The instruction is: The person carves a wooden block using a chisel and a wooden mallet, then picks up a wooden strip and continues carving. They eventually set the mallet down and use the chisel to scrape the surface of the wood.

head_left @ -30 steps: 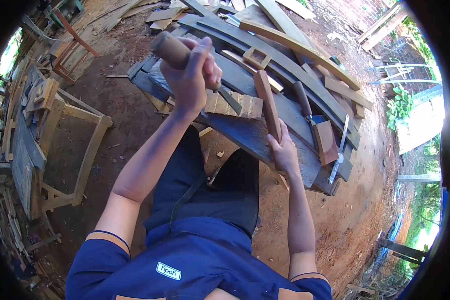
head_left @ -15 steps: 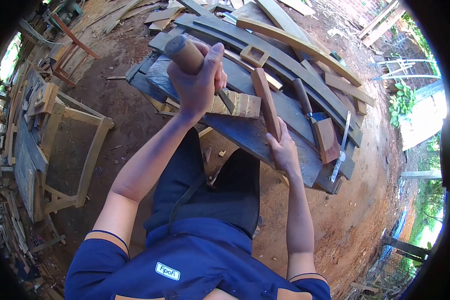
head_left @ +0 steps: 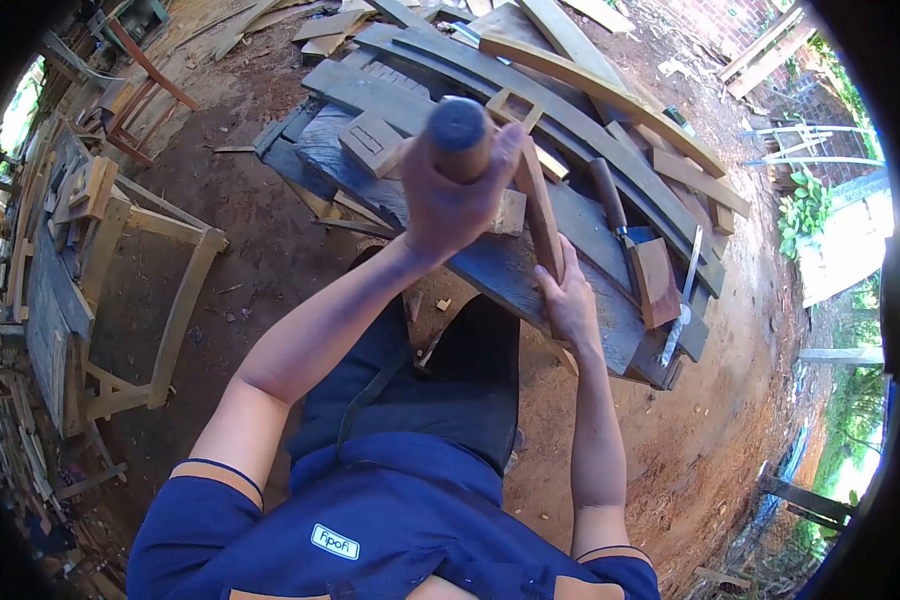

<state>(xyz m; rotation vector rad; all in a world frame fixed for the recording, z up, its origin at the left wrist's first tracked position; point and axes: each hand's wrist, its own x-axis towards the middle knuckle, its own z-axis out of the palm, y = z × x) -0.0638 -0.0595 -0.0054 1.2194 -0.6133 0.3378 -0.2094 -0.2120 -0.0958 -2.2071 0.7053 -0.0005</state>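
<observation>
My left hand [head_left: 450, 200] is wrapped around a thick round wooden tool handle [head_left: 457, 125], its dark end pointing up at me. The blade below is hidden behind the hand now; a flat chisel blade showed there earlier. My right hand [head_left: 573, 300] grips the lower end of a narrow reddish-brown wood strip [head_left: 540, 200], which slants up and away from me. The strip's upper part is close beside my left hand; whether the chisel touches it is hidden. Under the left hand, a pale wood block [head_left: 510, 212] lies on the dark workbench [head_left: 505, 285], mostly covered.
Several long boards [head_left: 600, 85] lie across the bench's far side. A slotted block [head_left: 370, 143] sits left of my hand. To the right are a wooden-handled tool [head_left: 608, 195], a brown block [head_left: 655, 282] and a metal square [head_left: 685, 300]. Another wooden bench [head_left: 185, 300] stands left.
My left hand has moved right and slightly down with the chisel, up to the wood strip, and its handle points more toward me. My right hand stays nearly in place.
</observation>
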